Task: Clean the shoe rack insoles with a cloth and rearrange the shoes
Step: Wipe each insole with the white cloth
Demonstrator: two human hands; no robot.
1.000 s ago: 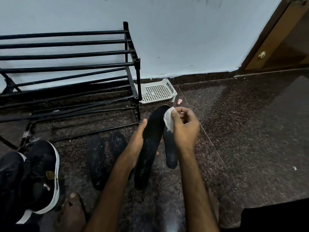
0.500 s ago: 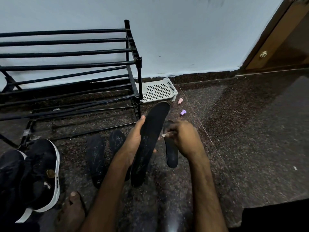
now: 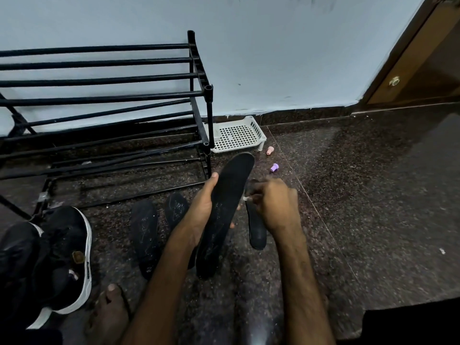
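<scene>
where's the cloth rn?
Head view, centre: the cloth is bunched in the right hand, only a white tip showing, by the right edge of the insole that the left hand holds up.

Black, scuffed insole (image 3: 229, 195) tilted lengthwise — a bit of white cloth (image 3: 246, 198) at its right edge.

Bare floor (image 3: 373, 207) opens rightward; shoe rack (image 3: 99, 98) and loose insoles (image 3: 144, 232) crowd the left.
</scene>
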